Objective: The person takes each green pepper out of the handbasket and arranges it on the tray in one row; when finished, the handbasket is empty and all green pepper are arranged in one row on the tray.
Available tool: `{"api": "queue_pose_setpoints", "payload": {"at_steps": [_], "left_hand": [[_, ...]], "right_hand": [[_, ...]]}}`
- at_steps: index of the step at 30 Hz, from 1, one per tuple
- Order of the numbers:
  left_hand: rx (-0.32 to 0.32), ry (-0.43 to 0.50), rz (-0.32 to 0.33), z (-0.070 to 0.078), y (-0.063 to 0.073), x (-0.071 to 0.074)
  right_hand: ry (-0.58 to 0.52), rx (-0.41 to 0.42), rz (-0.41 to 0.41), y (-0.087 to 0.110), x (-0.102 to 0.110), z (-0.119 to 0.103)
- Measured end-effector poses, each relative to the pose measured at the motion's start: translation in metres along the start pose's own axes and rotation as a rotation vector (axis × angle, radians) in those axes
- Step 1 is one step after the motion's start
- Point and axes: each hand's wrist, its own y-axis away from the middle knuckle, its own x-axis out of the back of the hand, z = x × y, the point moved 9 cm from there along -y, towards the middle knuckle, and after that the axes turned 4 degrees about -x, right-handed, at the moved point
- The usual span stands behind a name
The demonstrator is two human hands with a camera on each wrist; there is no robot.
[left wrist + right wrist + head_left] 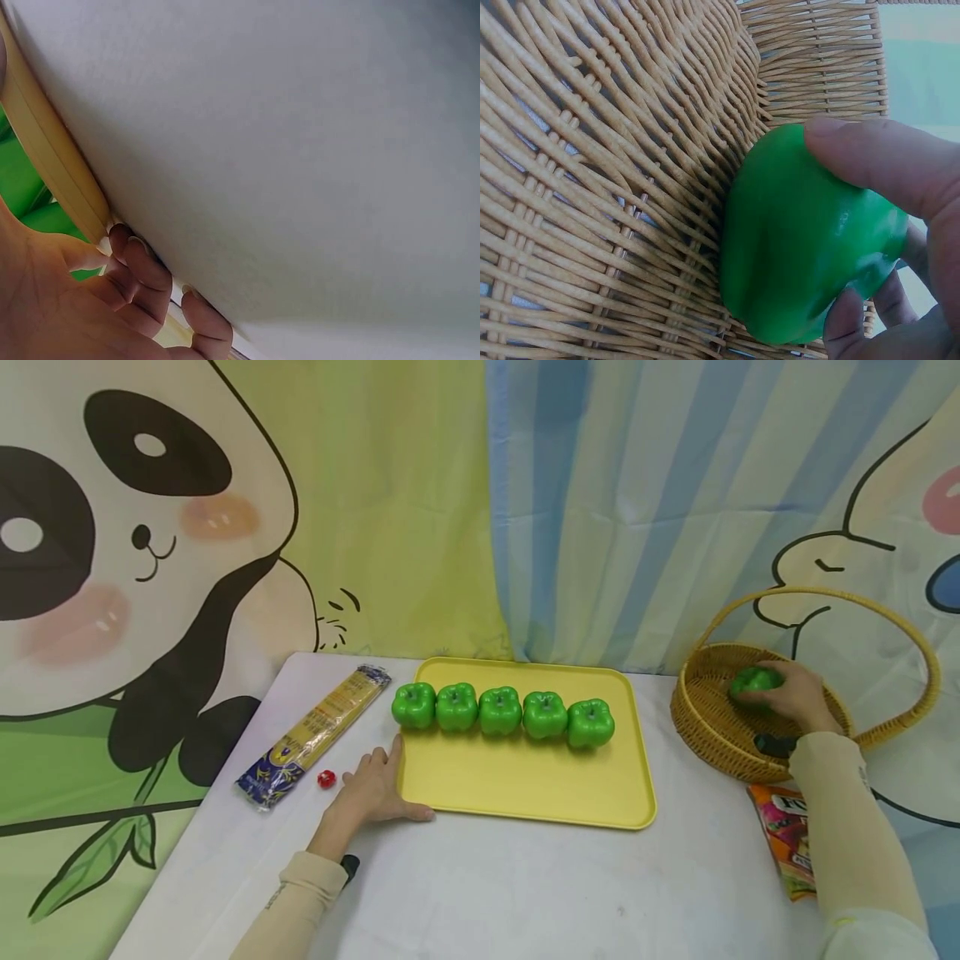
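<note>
In the head view, my right hand [797,693] grips a green bell pepper [752,682] inside the wicker basket [693,727]. The right wrist view shows thumb and fingers around that glossy pepper [802,240], low against the woven wicker [607,180]. My left hand [372,789] rests at the near left corner of the yellow tray [525,785], its thumb along the front edge. Up close in the left wrist view, the fingertips touch the white tabletop [285,150] beside the tray rim [52,150]. Several more green bell peppers [500,710] stand in a row on the tray.
A long pasta packet [315,735] lies left of the tray, with a small red object [326,779] beside it. An orange packet [783,839] sits in front of the basket, partly under my right sleeve. The basket's tall handle [926,668] leans right. A printed curtain [420,510] hangs behind.
</note>
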Motion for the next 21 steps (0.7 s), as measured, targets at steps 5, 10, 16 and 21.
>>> {"api": "queue_pose_setpoints", "payload": {"at_steps": [5, 10, 16, 21], "left_hand": [[-0.001, 0.005, 0.001, 0.001, 0.0, 0.001], [-0.007, 0.005, -0.003, 0.001, 0.001, 0.0], [-0.006, 0.004, 0.001, 0.0, 0.0, 0.0], [-0.004, 0.012, -0.002, 0.0, 0.0, -0.001]], "right_hand": [[-0.039, -0.014, 0.022, 0.009, 0.005, 0.001], [-0.069, -0.001, 0.043, 0.015, 0.01, -0.003], [-0.089, 0.054, 0.077, 0.023, 0.019, -0.019], [-0.113, 0.073, 0.093, 0.031, 0.022, -0.029]]}}
